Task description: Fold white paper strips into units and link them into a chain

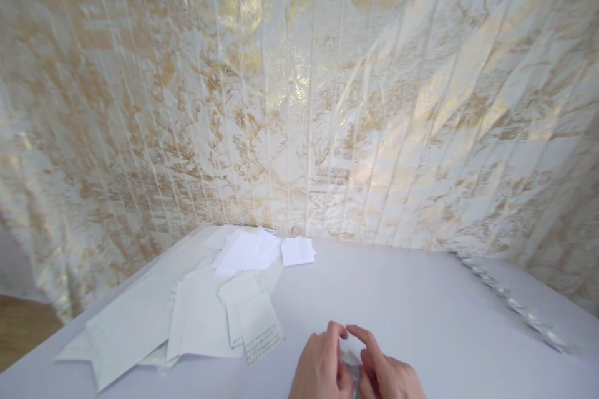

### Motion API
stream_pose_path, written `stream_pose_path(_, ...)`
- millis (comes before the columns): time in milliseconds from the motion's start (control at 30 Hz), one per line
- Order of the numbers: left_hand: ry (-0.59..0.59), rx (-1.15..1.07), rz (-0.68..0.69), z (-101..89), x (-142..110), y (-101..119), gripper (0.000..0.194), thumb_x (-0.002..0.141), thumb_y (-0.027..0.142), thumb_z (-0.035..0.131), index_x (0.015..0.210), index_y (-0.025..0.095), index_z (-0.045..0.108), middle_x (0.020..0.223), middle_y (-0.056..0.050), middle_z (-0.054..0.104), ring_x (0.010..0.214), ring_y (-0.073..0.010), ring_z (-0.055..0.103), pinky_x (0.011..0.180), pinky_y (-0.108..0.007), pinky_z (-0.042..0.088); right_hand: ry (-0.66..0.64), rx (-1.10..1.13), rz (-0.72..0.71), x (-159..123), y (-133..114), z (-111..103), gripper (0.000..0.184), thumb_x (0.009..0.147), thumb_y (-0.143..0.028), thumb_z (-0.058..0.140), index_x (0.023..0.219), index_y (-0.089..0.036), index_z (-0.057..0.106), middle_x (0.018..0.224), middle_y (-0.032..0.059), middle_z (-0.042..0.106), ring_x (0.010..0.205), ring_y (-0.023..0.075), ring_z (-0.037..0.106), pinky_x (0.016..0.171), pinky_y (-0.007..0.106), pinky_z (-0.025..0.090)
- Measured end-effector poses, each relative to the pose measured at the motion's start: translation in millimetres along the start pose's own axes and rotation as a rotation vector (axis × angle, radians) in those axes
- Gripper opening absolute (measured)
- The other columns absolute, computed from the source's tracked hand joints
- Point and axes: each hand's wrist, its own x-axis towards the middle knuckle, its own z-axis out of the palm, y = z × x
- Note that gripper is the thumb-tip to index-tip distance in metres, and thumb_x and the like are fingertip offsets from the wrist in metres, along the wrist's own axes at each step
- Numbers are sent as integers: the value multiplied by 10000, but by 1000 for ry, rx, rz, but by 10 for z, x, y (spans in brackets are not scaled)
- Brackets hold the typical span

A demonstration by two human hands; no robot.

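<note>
My left hand [321,361] and my right hand [386,365] are close together near the front edge of the view, over the white table. Between them is a small piece of whitish, folded or crumpled paper [350,359], mostly covered by the fingers. Both hands are closed about it, thumbs low and index fingers arched so their tips nearly meet above it. To the left of my hands lie slips of paper with handwriting [259,324], overlapping one another.
Larger sheets [135,318] spread over the table's left side. Behind them sit a bright white paper pile [248,250] and a small square stack [298,251]. A line of small crumpled-looking pieces [505,296] runs along the right. A gold-patterned curtain [299,106] hangs behind the table [397,287].
</note>
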Motion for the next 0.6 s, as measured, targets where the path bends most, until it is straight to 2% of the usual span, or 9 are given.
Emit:
stream_pose_path(67,18,-4,-8,2,-7,5,488,676,-35,468,1113,169,545,766,0,576,774,-215,564,723,-297,419,-4,-4,-53,29,-3,-21,513,808,-64,371,1297,-218,380,531,-99,604,358,134,584,415,207,363)
stream_pose_path(133,30,-15,-8,-2,-12,-1,477,686,-45,465,1105,176,520,764,13,553,764,-202,559,729,-286,425,50,-16,-64,48,10,4,505,801,-73,365,1289,-203,371,520,-96,599,336,140,569,399,219,338)
stream_pose_path(200,35,-31,-5,-11,-12,-16,481,682,-49,463,1098,191,492,747,36,515,744,-187,556,714,-267,426,79,-11,-28,53,36,54,487,814,-99,358,1291,-191,376,531,-85,595,336,143,562,398,227,324)
stream_pose_path(400,62,-93,33,-6,-14,-84,498,680,-49,455,1112,198,445,692,84,404,648,-161,511,659,-247,409,7,46,101,55,68,134,445,866,-166,366,1306,-164,428,545,-71,562,390,140,555,447,226,335)
stream_pose_path(500,78,-87,42,3,-36,-100,486,684,-33,465,1116,189,440,679,92,378,642,-163,500,674,-254,410,-18,63,118,94,10,72,480,833,-153,378,1311,-157,418,544,-75,568,408,141,562,468,223,335)
stream_pose_path(600,82,-30,40,9,-77,-101,465,696,-2,481,1122,183,456,656,94,382,654,-170,503,686,-260,411,-53,70,149,162,-44,-99,468,812,-141,367,1273,-146,444,543,-68,574,442,157,583,493,233,349)
